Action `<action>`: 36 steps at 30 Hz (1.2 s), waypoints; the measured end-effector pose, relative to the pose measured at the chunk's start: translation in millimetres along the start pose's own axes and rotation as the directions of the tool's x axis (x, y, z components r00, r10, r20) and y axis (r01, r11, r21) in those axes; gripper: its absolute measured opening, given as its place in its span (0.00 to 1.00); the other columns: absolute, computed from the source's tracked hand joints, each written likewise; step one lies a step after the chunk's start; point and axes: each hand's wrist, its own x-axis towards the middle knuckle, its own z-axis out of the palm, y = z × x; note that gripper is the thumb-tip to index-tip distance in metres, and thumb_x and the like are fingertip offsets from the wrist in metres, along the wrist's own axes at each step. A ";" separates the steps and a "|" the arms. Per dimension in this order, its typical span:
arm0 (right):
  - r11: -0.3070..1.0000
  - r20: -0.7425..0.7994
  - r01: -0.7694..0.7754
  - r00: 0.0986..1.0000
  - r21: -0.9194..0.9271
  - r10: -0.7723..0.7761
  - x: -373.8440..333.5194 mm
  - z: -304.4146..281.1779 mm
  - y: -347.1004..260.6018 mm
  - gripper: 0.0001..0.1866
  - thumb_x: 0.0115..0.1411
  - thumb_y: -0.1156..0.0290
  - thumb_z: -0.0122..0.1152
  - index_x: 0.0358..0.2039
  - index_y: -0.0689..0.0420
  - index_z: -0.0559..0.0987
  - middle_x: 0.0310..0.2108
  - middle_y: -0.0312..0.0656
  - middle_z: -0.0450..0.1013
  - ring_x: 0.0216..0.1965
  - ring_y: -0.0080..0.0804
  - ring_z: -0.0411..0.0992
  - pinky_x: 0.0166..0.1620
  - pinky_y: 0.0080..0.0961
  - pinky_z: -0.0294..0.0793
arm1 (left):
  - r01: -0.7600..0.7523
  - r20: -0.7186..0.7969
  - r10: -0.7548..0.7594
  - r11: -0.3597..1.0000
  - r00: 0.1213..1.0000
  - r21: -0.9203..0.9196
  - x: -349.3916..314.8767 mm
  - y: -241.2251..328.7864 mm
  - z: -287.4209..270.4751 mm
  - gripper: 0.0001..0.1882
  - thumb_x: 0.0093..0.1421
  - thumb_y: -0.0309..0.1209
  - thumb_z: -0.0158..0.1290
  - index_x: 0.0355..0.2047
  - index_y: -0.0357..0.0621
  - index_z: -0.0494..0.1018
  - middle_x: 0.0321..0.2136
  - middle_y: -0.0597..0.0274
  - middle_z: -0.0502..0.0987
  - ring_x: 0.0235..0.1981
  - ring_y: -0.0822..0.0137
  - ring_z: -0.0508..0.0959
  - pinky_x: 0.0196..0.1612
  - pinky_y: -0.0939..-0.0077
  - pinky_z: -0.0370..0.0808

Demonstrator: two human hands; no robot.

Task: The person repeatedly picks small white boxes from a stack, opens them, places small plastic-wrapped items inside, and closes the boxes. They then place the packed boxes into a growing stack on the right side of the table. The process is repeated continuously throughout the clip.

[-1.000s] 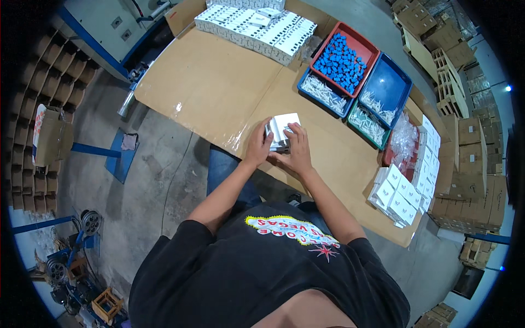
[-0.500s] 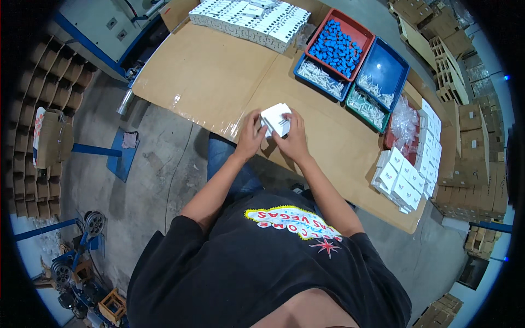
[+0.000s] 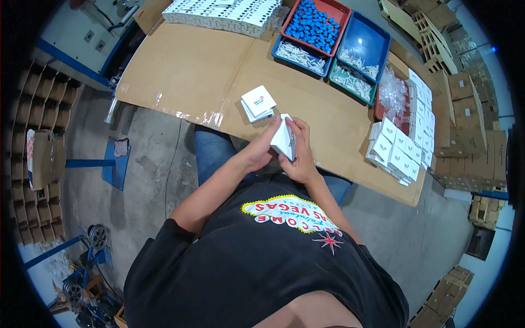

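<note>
Close to my body, just over the near table edge, both hands grip a small flat white box, tilted up so that one face and an edge show. My left hand closes on its left side. From the right, my right hand wraps it with fingers over the top edge and the thumb low. Whether it is one piece or several pressed together, I cannot tell. A short, uneven stack of square white boxes with small print lies on the cardboard, just beyond my left hand and touched by neither hand.
Cardboard covers the table. White boxes stand in rows at the far left. Beyond my right hand are a red tray of blue pieces, blue and green trays of white pieces, clear bags and stacked white boxes.
The square stack that was between my hands now lies on the table. My hands have come nearer my body and hold a tilted white box. The view has shifted.
</note>
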 end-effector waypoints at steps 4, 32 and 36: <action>0.999 -0.097 -0.017 0.995 -0.037 0.013 -8.4 -8.2 5.1 0.44 0.57 0.53 0.72 0.70 0.58 0.67 0.66 0.58 0.63 0.69 0.61 0.60 0.74 0.55 0.50 | 0.025 -0.015 -0.026 0.998 1.000 -0.061 11.5 -14.3 13.4 0.32 0.74 0.62 0.44 0.62 0.51 0.70 0.51 0.63 0.80 0.52 0.66 0.81 0.52 0.65 0.79; 0.981 -0.292 0.169 0.937 -0.096 -0.190 -2.1 -19.8 23.9 0.41 0.77 0.43 0.43 0.67 0.74 0.68 0.64 0.66 0.67 0.64 0.62 0.69 0.66 0.48 0.68 | -0.116 0.014 0.118 0.986 0.993 -0.124 38.8 -31.7 43.7 0.26 0.75 0.59 0.46 0.58 0.52 0.71 0.43 0.69 0.77 0.45 0.74 0.78 0.49 0.73 0.76; 0.983 -0.267 0.176 0.946 -0.059 -0.185 1.3 -18.8 25.5 0.39 0.76 0.44 0.44 0.68 0.71 0.68 0.66 0.65 0.66 0.67 0.61 0.67 0.68 0.47 0.66 | -0.158 -0.022 0.157 0.986 0.987 -0.057 39.6 -32.0 39.4 0.25 0.76 0.56 0.45 0.59 0.51 0.70 0.43 0.69 0.77 0.45 0.75 0.78 0.49 0.73 0.76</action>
